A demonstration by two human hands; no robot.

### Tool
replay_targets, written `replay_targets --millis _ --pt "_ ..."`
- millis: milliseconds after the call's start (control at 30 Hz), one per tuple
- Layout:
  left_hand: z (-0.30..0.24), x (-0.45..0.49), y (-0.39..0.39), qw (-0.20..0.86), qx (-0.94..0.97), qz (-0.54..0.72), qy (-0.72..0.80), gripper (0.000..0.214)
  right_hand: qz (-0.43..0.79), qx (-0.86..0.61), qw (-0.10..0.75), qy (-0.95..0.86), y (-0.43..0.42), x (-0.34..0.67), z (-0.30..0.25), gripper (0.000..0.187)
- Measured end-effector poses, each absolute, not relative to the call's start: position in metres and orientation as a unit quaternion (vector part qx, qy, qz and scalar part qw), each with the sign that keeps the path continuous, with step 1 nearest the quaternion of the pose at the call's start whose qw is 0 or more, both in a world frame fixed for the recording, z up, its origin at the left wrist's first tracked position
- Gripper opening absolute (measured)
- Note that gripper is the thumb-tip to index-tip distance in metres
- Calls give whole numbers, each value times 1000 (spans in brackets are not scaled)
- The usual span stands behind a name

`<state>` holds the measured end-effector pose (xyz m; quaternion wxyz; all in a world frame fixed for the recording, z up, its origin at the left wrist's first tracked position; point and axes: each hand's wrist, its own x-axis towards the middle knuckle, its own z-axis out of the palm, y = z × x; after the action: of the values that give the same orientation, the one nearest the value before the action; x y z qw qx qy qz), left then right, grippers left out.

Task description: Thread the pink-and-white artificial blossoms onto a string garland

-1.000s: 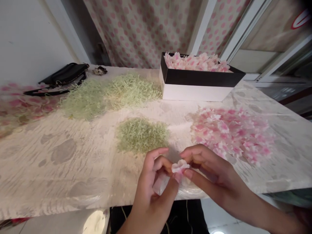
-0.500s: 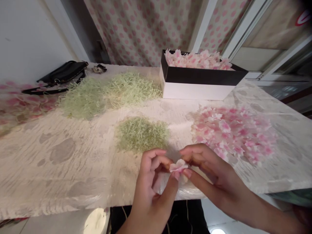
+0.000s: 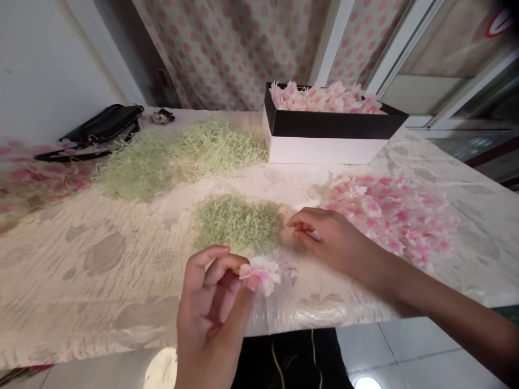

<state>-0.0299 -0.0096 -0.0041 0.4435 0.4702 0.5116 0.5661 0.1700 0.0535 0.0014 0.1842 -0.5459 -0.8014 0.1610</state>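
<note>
As the left hand (image 3: 208, 313) pinches them, artificial petals (image 3: 261, 273) flare pale pink.

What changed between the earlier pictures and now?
The hands parted. The right hand let go of the pink-white artificial blossom and moved forward, beside the green shreds. The left hand kept the blossom, drawing it back leftward. The black-and-white box and the pink petal pile stayed put.

And here's the table (image 3: 81, 286), loaded up: a black-and-white box (image 3: 324, 138), a big heap of pink petals (image 3: 389, 219), green shreds (image 3: 237, 224) in piles, and a black bag (image 3: 103, 124) at the far end!
</note>
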Motion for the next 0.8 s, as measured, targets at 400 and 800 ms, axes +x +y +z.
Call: replay_targets --millis 400,800 --pt "-4 -31 -10 454 456 578 502 27 48 -517 111 -848 72 151 -13 12" --pt "-5 -32 -11 441 471 572 506 25 127 -501 145 -843 77 168 4 17"
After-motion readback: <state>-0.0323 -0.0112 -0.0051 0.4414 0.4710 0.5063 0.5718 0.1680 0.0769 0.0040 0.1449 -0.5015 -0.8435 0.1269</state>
